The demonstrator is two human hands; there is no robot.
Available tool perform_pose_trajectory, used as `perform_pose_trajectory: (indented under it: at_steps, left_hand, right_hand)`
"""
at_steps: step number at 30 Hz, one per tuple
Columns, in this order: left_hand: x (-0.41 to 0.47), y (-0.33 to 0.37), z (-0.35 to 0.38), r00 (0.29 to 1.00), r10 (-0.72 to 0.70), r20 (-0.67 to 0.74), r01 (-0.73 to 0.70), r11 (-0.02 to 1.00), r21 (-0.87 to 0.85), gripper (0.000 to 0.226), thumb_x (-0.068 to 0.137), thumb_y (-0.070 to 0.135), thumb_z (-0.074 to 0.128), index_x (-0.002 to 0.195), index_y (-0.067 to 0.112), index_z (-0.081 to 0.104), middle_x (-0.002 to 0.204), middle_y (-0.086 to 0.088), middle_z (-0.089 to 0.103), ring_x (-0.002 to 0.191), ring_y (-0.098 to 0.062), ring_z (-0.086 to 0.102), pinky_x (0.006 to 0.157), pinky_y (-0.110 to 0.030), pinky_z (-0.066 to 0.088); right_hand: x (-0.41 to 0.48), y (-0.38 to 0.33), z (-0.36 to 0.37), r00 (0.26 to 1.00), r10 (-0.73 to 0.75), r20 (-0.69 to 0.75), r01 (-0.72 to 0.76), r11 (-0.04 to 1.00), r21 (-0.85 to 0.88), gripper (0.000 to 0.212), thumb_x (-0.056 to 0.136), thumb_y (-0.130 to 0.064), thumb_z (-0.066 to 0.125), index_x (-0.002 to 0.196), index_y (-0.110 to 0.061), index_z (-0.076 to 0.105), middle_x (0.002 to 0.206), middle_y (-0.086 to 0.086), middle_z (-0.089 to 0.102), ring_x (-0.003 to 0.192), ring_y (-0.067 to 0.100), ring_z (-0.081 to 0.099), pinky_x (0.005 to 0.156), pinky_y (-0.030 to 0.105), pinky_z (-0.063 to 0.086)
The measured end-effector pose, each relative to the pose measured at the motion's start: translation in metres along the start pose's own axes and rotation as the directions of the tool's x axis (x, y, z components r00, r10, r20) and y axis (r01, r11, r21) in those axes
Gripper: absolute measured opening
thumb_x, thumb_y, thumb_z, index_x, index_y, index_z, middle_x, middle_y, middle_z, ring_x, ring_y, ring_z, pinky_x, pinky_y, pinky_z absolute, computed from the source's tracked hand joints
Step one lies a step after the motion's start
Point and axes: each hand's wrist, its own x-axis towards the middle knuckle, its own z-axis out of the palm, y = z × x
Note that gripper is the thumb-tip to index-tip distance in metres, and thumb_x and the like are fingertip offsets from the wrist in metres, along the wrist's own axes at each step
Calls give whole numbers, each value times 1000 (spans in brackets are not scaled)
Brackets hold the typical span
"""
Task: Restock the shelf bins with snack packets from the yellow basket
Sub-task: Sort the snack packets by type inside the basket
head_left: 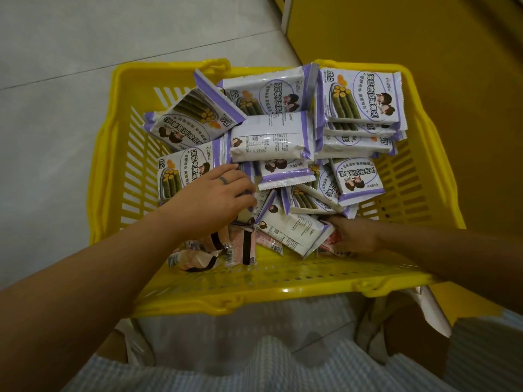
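Inside slotted yellow basket, glossy rectangular packets

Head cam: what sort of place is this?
Probably a shop aisle during restocking: a yellow basket heaped with identical snack packets, a tiled floor below, and a yellow fixture alongside.

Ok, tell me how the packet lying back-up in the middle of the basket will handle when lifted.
The back-up packet looks puffed like a pillow, so probably light and fairly shape-holding. Its film shines, so it may slip in a loose pinch. It lies on other packets, so a push would likely slide it.
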Motion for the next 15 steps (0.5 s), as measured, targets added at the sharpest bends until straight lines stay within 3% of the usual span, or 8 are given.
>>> perform_pose_trajectory:
  at_steps: [3, 6, 8, 12, 15]
  left_hand:
    - [0, 0, -4, 1000, 6, 20, -6, 1000, -3, 34, 71, 11, 80, 103, 16, 71, 108, -6, 68, 105, -27, 62, 107, -43, 35]
    - [0, 1, -10, 999, 3, 47, -2, 1000, -17, 32, 73, 11, 80, 104, 17, 71, 107, -6, 68, 104, -27, 62, 106, -44, 37]
    - [0, 4, -15, 998, 2, 63, 0, 1000, -29, 32, 74, 10, 79, 104, 17, 71, 107, -6, 68, 102, -27, 63, 105, -45, 38]
    - [1, 7, -28, 998, 0, 68, 5, 997, -83, 32, 76, 9, 78, 106, 12, 70, 108, -8, 67, 97, -28, 64, 93, -43, 48]
    - [1, 6, -37, 976, -167, 140, 198, 948, -248, 29, 93, 23, 58, 122, 21, 61, 124, 1, 59, 99, -14, 57, 84, -30, 45]
  right_hand:
    - [-11, -8, -6, 999, 34, 21, -33, 999, -32, 63, 94, -31, 57, 147, -20, 25, 130, 11, 56, 109, 24, 59, 86, 28, 49]
    - [-29, -12, -14, 997, 77, 1, -77, 992, -103, 41, 94, -37, 55, 130, -16, 50, 116, 9, 63, 100, 21, 61, 83, 28, 50]
    - [-45, -14, -21, 995, 98, -10, -98, 981, -170, 37, 92, -35, 58, 123, -16, 54, 116, 7, 63, 101, 19, 60, 84, 27, 49]
    - [-81, -28, -44, 1000, -13, -25, 5, 951, -310, 48, 88, -33, 64, 131, -24, 47, 119, 1, 61, 102, 17, 59, 78, 24, 47]
    - [-95, -50, -63, 986, -160, -52, 151, 979, -139, 34, 84, -35, 69, 114, -30, 55, 91, -14, 62, 74, 3, 61, 58, 15, 44]
